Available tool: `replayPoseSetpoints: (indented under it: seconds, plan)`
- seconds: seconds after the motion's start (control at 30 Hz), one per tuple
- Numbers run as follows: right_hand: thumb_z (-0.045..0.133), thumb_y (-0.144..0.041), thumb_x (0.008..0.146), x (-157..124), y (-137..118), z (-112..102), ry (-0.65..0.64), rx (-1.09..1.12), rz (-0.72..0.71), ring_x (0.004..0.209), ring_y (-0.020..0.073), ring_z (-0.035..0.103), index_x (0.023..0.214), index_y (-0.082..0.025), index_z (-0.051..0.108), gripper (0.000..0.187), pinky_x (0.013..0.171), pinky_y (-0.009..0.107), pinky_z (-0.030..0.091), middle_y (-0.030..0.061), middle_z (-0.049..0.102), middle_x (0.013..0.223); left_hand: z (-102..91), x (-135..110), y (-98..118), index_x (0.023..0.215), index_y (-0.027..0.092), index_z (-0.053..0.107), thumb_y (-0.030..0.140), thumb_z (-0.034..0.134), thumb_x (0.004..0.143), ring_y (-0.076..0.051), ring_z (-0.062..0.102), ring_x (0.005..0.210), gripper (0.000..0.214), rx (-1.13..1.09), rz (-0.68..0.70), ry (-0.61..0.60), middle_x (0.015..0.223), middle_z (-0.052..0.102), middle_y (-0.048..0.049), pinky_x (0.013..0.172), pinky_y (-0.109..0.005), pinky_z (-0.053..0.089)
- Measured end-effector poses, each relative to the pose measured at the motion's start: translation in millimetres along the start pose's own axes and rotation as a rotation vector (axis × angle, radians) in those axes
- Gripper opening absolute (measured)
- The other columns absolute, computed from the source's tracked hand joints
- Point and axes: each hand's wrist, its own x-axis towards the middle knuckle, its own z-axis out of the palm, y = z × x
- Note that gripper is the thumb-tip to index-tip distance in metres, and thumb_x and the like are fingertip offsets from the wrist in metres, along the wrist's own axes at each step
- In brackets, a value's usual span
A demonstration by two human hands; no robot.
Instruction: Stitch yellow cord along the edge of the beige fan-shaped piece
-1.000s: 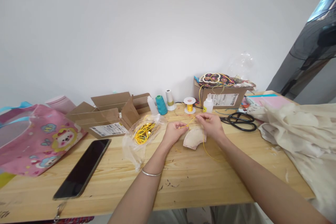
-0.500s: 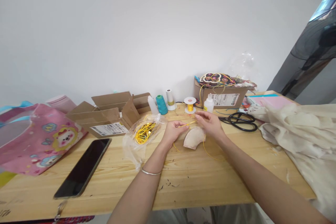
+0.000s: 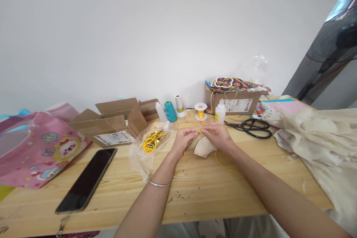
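Both hands meet over the middle of the table, pinching a yellow cord (image 3: 200, 132) between their fingertips. My left hand (image 3: 183, 141) is closed on it from the left, and my right hand (image 3: 218, 135) from the right. Just below the fingers is a beige fan-shaped fabric piece (image 3: 205, 147) with a stitched edge, its upper right part covered by my right hand. Loose cord ends trail down on either side of it onto the wood. Whether the cord is knotted at the fingertips is too small to tell.
Behind the hands stand a spool of yellow cord (image 3: 200, 111), a white bottle (image 3: 220, 112) and a teal thread cone (image 3: 170, 111). Black scissors (image 3: 255, 128) and cream cloth (image 3: 320, 137) lie right. Leftward are a bag of yellow cord (image 3: 152, 142), an open carton (image 3: 108, 128) and a phone (image 3: 87, 180).
My right hand has moved left and down, so the fingertips of both hands now come together on the yellow cord. The short stretch of cord between them has closed up.
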Motion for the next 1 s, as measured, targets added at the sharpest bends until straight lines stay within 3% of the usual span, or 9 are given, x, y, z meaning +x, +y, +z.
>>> replayPoseSetpoints:
  seconds: [0.17, 0.5, 1.0]
  plan:
    - [0.052, -0.028, 0.071, -1.5, -1.8, 2.3, 0.051, 0.022, 0.004, 0.075, 0.0165, 0.056, 0.073, -0.020, 0.067, 0.016, 0.070, 0.029, 0.041, 0.0030, 0.065, 0.075, 2.2, -1.8, 4.1, 0.068, 0.011, 0.062, 0.038, 0.065, 0.055, -0.001, 0.017, 0.031, 0.030, -0.005, -0.020, 0.024, 0.033, 0.030, 0.0096, 0.036, -0.019, 0.006]
    - [0.052, -0.028, 0.071, -0.9, -2.2, 2.7, 0.064, 0.034, 0.007, 0.071, 0.0158, 0.056, 0.072, -0.021, 0.067, 0.016, 0.071, 0.030, 0.041, 0.0032, 0.065, 0.073, 3.0, -0.9, 3.6, 0.062, 0.013, 0.063, 0.037, 0.070, 0.049, -0.003, 0.030, 0.035, 0.028, 0.003, -0.014, 0.099, 0.039, 0.047, 0.0049, 0.039, -0.019, 0.020]
    - [0.053, -0.031, 0.069, -0.8, -4.1, 3.8, 0.060, 0.179, 0.147, 0.069, 0.0171, 0.058, 0.069, -0.017, 0.065, 0.019, 0.066, 0.029, 0.044, 0.0042, 0.065, 0.070, 2.1, -0.7, 2.5, 0.072, 0.013, 0.059, 0.036, 0.066, 0.055, -0.001, 0.022, 0.034, 0.029, 0.026, 0.081, 0.042, 0.037, 0.033, 0.0093, 0.037, -0.017, 0.013]
